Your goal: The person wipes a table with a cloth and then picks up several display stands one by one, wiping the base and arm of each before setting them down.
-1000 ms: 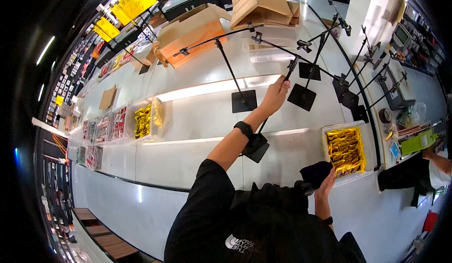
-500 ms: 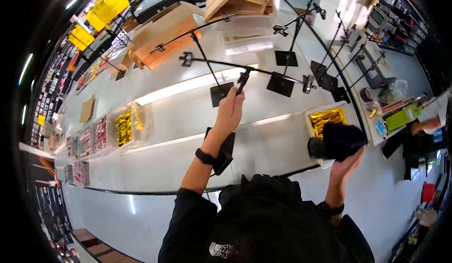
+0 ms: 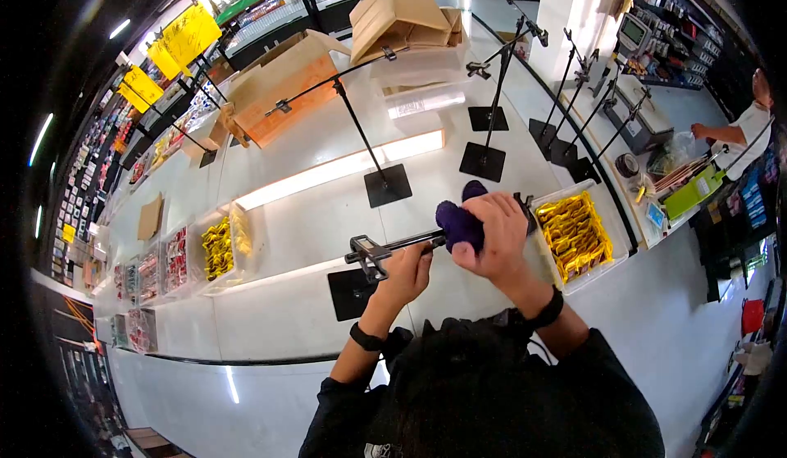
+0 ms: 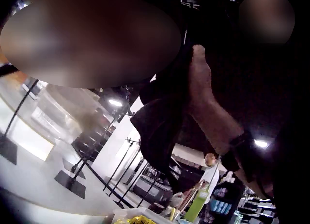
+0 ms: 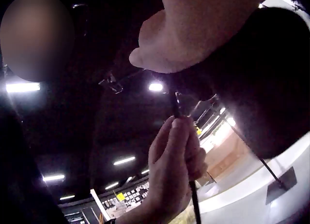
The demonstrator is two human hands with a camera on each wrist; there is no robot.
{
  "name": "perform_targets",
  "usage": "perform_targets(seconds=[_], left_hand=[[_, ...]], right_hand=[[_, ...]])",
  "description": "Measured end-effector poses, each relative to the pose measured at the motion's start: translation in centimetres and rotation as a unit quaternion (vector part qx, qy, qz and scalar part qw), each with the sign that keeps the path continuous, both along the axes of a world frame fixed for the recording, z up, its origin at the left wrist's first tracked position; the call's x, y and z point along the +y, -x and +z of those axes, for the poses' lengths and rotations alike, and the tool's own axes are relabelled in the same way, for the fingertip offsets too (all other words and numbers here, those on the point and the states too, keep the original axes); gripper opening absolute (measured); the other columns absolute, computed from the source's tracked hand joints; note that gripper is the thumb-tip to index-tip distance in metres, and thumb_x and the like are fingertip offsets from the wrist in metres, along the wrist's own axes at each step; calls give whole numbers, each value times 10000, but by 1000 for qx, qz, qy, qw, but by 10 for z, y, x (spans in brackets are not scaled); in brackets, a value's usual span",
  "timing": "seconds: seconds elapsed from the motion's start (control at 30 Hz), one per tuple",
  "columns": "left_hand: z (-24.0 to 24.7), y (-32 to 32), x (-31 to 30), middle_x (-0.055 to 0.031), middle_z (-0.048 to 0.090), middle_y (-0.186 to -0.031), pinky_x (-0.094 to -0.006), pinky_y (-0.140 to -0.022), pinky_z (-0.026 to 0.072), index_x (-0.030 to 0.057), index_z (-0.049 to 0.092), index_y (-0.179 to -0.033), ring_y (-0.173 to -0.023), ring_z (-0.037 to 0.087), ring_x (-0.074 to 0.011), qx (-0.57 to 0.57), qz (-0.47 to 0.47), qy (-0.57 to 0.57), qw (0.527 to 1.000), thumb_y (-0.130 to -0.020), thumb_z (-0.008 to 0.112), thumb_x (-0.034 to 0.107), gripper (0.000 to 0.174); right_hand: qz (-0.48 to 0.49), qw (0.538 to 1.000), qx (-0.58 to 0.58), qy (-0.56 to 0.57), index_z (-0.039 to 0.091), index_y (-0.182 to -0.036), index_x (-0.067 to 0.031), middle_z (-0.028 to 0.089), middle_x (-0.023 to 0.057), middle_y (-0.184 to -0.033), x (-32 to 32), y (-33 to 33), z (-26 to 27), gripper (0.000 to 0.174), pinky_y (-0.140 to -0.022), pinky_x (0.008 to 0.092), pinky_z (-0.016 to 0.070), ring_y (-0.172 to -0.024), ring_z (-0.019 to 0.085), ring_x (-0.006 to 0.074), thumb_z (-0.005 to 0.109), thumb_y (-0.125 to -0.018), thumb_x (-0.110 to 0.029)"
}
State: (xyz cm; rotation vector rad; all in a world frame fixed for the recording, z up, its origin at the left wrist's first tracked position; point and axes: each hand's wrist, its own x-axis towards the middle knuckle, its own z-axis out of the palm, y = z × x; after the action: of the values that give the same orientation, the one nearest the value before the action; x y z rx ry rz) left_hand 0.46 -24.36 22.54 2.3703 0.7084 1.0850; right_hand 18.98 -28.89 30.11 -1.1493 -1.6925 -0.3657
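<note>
My left hand (image 3: 402, 276) grips the upper pole of a black stand, just under its crossbar (image 3: 414, 241). A clip (image 3: 369, 257) sits at the crossbar's left end, and the square base (image 3: 351, 296) stands on the table behind my left wrist. In my right hand (image 3: 498, 233) is a dark purple cloth (image 3: 457, 224), held against the crossbar close to my left fingers. From the right wrist, the left hand (image 5: 174, 158) shows curled around the thin pole (image 5: 194, 204). The cloth (image 4: 157, 125) hangs as a dark shape in the left wrist view.
A bin of yellow packets (image 3: 574, 237) stands right of my hands. Another black stand (image 3: 387, 186) rises just beyond, with several more toward the right. Cardboard boxes (image 3: 283, 97) lie at the back, and clear bins (image 3: 215, 245) line the left. Another person (image 3: 746, 138) is at far right.
The left hand has brought the stand's top closer and lower. My right hand has moved left from over the yellow packets, bringing the cloth to the crossbar.
</note>
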Motion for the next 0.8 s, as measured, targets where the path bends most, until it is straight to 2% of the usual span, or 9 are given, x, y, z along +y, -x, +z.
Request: perform_targets(seconds=[0.33,0.4,0.47,0.53,0.6,0.67,0.73,0.77,0.8], left_hand=[[4,43,2,-81,564,-675,-351,-488,435,75,535,-826,-552,577,-250,73,20,-113,991,-743,593,53,104],[1,44,-4,-99,586,-718,-377,-508,435,51,557,-885,-609,583,-300,105,59,-62,991,-780,582,87,114],[-12,49,1,-128,578,-681,-395,-504,430,34,553,-886,-580,574,-316,75,80,-99,989,-785,564,71,108],[-19,59,4,-138,510,-555,-369,-468,398,5,529,-858,-464,517,-306,40,120,-54,991,-834,516,78,78],[-23,68,3,-110,529,-619,-319,-458,380,-42,503,-925,-470,477,-202,-58,167,37,984,-911,456,177,224],[-29,68,6,-30,449,-569,-215,-426,313,-38,470,-883,-476,379,-65,-163,181,62,968,-958,379,265,326],[-25,61,5,-15,435,-542,-202,-432,302,-25,461,-869,-466,373,-64,-229,160,95,956,-958,380,287,334],[-23,57,4,-15,435,-542,-202,-432,302,-25,461,-869,-466,373,-64,-228,157,96,956,-958,380,287,334],[-20,53,1,-17,442,-553,-205,-438,309,-25,464,-872,-476,385,-67,-184,162,86,966,-959,380,301,348]], right_hand=[[48,993,-93,58,502,-945,-38,568,113,-881,-20,-35,-43,371,-768,414,448,-803,560,309,627,-742,-323],[-72,995,8,68,485,-1026,-6,565,104,-906,-26,-40,-54,403,-806,416,445,-831,555,313,623,-788,-300],[-78,936,336,72,451,-1156,48,559,142,-1054,-16,-45,-76,422,-899,400,404,-981,532,316,555,-872,-246],[-265,850,450,-65,393,-1278,28,488,195,-1228,-7,-57,-74,421,-977,342,350,-1139,466,272,404,-947,-232],[-310,843,440,-8,304,-1355,17,390,185,-1341,-22,-88,-73,446,-1031,307,278,-1238,374,248,353,-972,-208],[-286,878,380,-55,366,-1325,11,400,147,-1346,-28,-85,-66,480,-1020,310,292,-1222,393,230,374,-965,-306],[-136,728,672,7,418,-1295,0,463,113,-1290,-38,-58,-21,539,-1003,301,315,-1181,437,202,416,-939,-404],[-146,787,600,-16,454,-1236,39,490,130,-1219,-29,-54,-24,538,-971,308,345,-1081,484,211,372,-952,-410],[-97,738,667,24,471,-1209,45,503,112,-1190,-32,-46,-24,562,-957,306,352,-1048,493,203,371,-946,-441]])
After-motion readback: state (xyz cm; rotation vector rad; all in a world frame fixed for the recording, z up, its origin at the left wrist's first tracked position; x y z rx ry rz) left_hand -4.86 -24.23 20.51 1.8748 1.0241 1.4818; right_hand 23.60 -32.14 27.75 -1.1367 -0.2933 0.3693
